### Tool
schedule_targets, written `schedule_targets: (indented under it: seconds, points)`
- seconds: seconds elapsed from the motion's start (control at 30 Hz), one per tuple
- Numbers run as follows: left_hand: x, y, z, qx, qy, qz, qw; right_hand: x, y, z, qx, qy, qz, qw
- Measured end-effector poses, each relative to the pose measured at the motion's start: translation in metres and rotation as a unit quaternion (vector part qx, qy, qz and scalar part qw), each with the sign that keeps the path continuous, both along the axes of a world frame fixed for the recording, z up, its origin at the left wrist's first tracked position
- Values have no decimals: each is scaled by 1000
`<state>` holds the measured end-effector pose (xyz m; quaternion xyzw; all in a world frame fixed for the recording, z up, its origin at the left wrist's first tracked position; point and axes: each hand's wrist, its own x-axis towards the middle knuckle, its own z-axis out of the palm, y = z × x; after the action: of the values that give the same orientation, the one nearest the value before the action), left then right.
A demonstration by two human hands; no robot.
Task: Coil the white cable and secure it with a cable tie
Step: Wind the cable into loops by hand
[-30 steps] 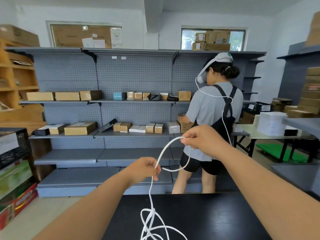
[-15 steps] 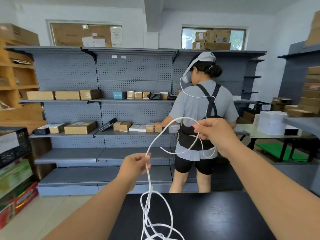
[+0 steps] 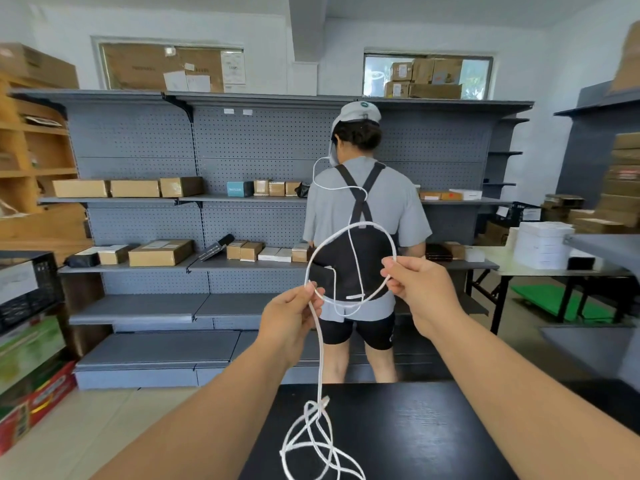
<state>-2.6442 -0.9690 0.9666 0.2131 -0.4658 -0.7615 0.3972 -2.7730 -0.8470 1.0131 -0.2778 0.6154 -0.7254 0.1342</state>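
Left hand [image 3: 291, 317] pinches white cable [image 3: 321, 362] between thumb and fingers where the loop closes. Right hand [image 3: 419, 289] has fingers curled and pinches the loop's right side. One round loop is held in the air between them. The slack hangs from the left hand into a loose tangle on the black table [image 3: 415, 427]. Teal box [image 3: 239, 188] on the grey shelf [image 3: 138, 200] has white lettering, probably a brand name, too blurred to read.

left hand [image 3: 289, 315] raised, pinching | right hand [image 3: 420, 289] raised, fingers curled, pinching
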Motion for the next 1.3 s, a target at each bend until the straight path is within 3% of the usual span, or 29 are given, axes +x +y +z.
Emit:
schedule_targets:
  seconds: [0.23,0.33,0.47,0.57,0.63,0.83,0.97,1.3]
  points:
    - [6,-8,16,-46,-17,6,999,-8,3,-11,78,-34,30,996]
    - [9,-11,25,-128,-69,36,989,-8,10,-11,150,33,67,986]
    - [12,-13,36,-283,-169,71,941,4,16,0,168,151,88,970]
    - [13,-10,43,-350,-218,66,909,16,13,8,196,308,52,930]
    - [14,-5,48,-383,-230,45,894,22,11,12,201,363,43,909]
    - [18,3,57,-430,-262,-10,864,30,7,25,222,433,59,872]
    - [18,3,57,-418,-249,-49,872,33,7,27,251,432,89,862]
    - [13,0,57,-456,-270,-43,847,36,6,26,315,464,93,823]
